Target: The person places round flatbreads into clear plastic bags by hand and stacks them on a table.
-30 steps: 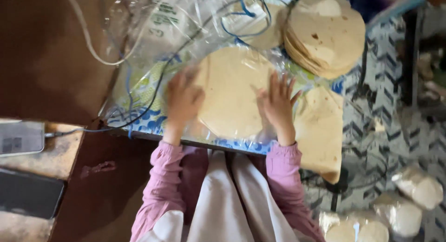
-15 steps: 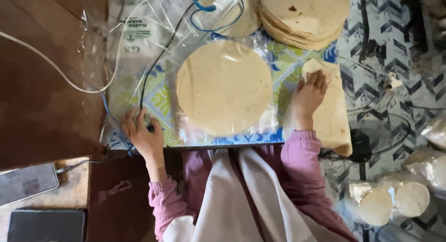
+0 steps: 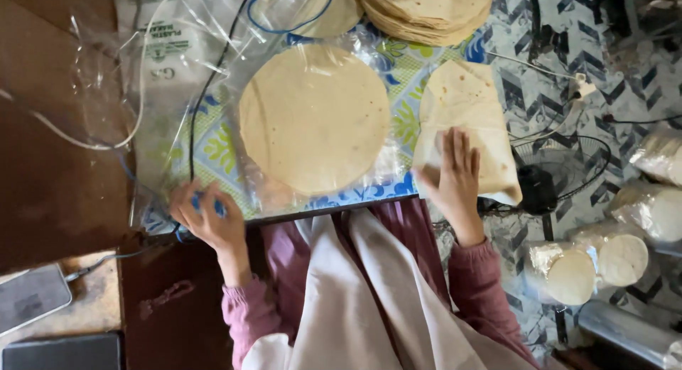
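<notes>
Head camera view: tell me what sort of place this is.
Probably a small home workshop for packing flatbreads. A round flatbread lies on clear plastic on a patterned table, a tall stack of flatbreads stands at the far edge, and wrapped bundles sit on the patterned floor.

- small table [image 3: 213, 146] with a blue-green flowery top
- clear plastic [image 3: 170, 64] spread over it
- round flatbread [image 3: 314, 118] in the middle, stack [image 3: 426, 11] at the back
</notes>
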